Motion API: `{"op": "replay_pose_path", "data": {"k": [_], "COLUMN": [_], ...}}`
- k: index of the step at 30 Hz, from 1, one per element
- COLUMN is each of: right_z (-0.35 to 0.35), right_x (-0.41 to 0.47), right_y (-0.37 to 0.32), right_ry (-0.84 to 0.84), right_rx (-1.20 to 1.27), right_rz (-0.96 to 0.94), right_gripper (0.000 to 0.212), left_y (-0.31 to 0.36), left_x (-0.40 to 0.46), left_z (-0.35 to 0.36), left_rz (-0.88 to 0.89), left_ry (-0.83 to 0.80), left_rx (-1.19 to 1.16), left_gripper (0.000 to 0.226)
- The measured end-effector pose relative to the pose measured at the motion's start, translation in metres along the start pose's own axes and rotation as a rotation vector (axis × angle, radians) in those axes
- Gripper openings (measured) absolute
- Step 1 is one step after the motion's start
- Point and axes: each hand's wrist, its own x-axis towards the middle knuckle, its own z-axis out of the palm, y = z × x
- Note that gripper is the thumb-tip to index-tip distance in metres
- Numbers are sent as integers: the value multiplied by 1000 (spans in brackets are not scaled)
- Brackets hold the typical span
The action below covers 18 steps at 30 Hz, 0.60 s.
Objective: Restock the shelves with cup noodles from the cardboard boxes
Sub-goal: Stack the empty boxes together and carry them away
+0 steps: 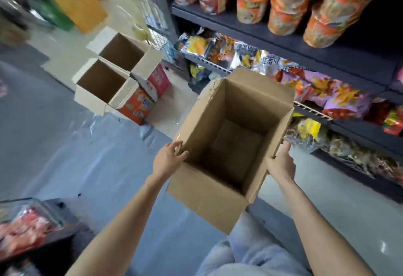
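I count three cardboard boxes from here. One open box point(231, 142) is held up between both hands, its flaps spread and its inside bare as far as I can see. My left hand point(169, 159) lies against the left wall near the rim, fingers mostly straight, a loose grip rather than a clamp. My right hand point(281, 162) holds the right wall, thumb up along the cardboard edge; its fingers are hidden behind the box. The two other boxes point(115, 73) stand open side by side on the floor point(54, 145), touching each other, well apart from the held one. The cup noodles point(283, 3) sit on the top shelf point(327, 55): I make out roughly five stacks, cups piled two high, blurred. Below them, snack bags point(316, 88) fill the lower rows.
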Motion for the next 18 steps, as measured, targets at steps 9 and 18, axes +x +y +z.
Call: {"op": "replay_pose_path", "data": {"k": [9, 18], "right_z": [128, 269], "right_x": [54, 141], "right_y": [-192, -339], "right_ry": [-167, -172], "right_rx": [28, 6], "right_rz": [-9, 40], "right_gripper": [60, 62], "left_y": [-89, -192], "left_x": [148, 359], "left_z": [-96, -141], "left_rz": [-242, -223], "left_ry": [87, 31], "left_rx": [-28, 91], "left_gripper": [43, 32]}}
